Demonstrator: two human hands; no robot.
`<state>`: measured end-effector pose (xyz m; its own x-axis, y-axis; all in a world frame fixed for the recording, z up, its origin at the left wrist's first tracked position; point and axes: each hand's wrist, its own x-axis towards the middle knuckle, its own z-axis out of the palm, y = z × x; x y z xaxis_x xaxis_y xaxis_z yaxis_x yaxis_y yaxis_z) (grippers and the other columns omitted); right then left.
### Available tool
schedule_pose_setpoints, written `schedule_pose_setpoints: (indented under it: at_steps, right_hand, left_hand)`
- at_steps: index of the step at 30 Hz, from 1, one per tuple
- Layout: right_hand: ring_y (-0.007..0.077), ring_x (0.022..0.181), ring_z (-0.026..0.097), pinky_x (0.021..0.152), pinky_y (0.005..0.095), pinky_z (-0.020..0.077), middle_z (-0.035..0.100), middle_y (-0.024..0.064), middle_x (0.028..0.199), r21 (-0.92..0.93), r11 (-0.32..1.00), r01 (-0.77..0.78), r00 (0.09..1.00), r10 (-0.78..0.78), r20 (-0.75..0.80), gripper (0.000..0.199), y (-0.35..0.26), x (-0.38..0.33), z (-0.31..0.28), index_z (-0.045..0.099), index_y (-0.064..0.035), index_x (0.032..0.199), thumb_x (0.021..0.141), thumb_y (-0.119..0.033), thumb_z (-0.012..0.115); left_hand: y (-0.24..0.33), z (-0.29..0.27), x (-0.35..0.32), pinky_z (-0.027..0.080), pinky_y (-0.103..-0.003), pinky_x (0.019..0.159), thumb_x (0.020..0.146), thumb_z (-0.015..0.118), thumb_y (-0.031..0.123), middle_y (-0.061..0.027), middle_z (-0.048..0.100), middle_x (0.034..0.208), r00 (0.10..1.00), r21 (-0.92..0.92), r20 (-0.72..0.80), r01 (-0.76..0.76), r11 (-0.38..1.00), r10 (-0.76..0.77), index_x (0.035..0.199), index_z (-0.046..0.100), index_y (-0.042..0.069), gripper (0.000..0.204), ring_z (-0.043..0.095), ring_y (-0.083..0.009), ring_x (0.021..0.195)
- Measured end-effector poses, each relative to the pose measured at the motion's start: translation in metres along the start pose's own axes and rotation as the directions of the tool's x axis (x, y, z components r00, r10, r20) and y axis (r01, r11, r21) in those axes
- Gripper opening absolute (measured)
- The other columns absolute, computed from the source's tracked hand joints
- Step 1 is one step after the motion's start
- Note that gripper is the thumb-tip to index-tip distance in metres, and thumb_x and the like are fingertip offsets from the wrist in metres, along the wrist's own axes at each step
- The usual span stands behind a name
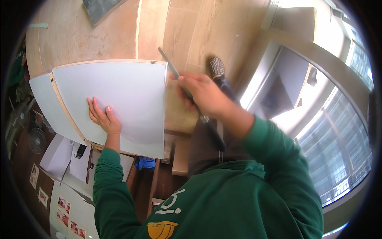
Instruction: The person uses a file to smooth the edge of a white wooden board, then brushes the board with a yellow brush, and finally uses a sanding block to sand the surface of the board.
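Note:
My left hand point(104, 118) lies flat on a white-faced board point(135, 91), its fingers stretched out and a little apart. The board rests on a wooden work surface, and its edges show bare wood. In my right hand point(202, 92) is a long, flat metal file point(170, 65). Its narrow blade points up and left beside the board's far right corner, while its black handle point(217, 138) extends back toward my body. My fingers wrap around the middle of the file, slightly blurred. Whether the file touches the board's right edge, I cannot tell.
A second white panel point(53, 103) lies along the board's left side. A grey block-like object point(101, 8) is at the far edge of the work surface point(91, 44). Below the board, a blue item point(145, 163) sits in an open compartment. Large windows point(330, 147) are on the right.

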<state>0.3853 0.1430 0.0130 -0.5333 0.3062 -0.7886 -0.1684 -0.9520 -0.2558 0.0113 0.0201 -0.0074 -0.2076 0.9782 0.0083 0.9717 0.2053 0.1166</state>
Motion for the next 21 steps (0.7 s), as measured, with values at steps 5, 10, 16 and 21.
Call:
schedule_pose_setpoints:
  at_steps: [5,10,16,21]
  right_hand:
    - [0.0096,0.054,0.047,0.047,0.0265,0.0391,0.058,0.0033,0.078,-0.085,0.996,-0.028,1.0,0.028,-0.002,0.032,-0.016,0.022,-0.01,0.064,-0.0021,0.124,0.103,-0.023,0.051]
    - [0.0088,0.053,0.047,0.045,0.0257,0.0354,0.058,0.0032,0.077,-0.118,0.992,-0.04,0.997,0.047,0.056,0.031,-0.027,0.005,-0.025,0.066,-0.0034,0.123,0.102,-0.023,0.053]
    - [0.0066,0.053,0.042,0.045,0.0238,0.0322,0.055,0.0008,0.075,-0.207,0.977,-0.057,0.994,0.074,0.075,0.032,-0.04,0.027,-0.023,0.066,-0.0037,0.125,0.102,-0.022,0.054]
    - [0.0049,0.053,0.038,0.044,0.0234,0.0295,0.05,-0.0026,0.074,-0.158,0.986,0.057,0.998,-0.051,0.043,0.027,-0.04,0.032,-0.011,0.066,-0.0042,0.123,0.097,-0.012,0.062]
  left_hand:
    - [0.001,0.002,0.001,0.017,-0.055,0.12,0.099,0.047,0.033,-0.0195,0.031,0.165,1.0,-0.004,0.009,0.001,1.0,-0.001,0.154,0.041,0.002,0.064,0.028,-0.0414,0.145]
    - [-0.003,0.0,-0.001,0.017,-0.055,0.12,0.099,0.047,0.032,-0.0194,0.03,0.166,1.0,-0.006,0.01,0.005,1.0,-0.005,0.154,0.04,0.002,0.064,0.027,-0.0413,0.145]
    - [-0.003,0.002,0.0,0.017,-0.055,0.121,0.099,0.047,0.033,-0.0189,0.031,0.166,1.0,-0.011,0.01,0.01,1.0,-0.009,0.154,0.041,0.003,0.064,0.026,-0.0412,0.145]
    - [-0.003,0.002,0.0,0.017,-0.054,0.121,0.099,0.048,0.032,-0.0187,0.03,0.166,1.0,-0.013,0.009,0.012,1.0,-0.012,0.154,0.04,0.003,0.063,0.026,-0.0409,0.146]
